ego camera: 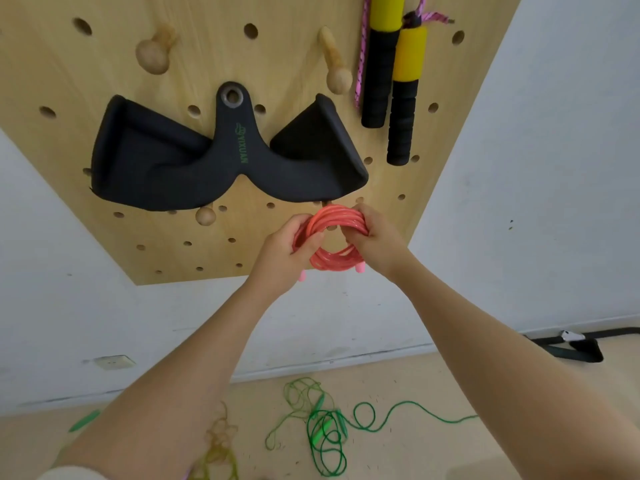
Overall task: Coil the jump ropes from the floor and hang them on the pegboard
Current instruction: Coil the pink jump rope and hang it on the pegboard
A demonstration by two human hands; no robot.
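Hands are raised together at the lower part of the light wooden pegboard (277, 64). A coiled glossy coral-pink plastic jump rope (332, 237) is gripped by the left hand (287, 258) and right hand (375, 237), fingers curled round opposite sides. Tangled green jump ropes (325, 431) are left on the floor.

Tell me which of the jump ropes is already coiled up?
The pink rope, held in a tidy ring by both hands at the pegboard. The green rope and the yellow rope lie loose and tangled on the floor.

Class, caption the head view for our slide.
Both hands hold a coiled pink jump rope at the pegboard; green ropes remain on floor.
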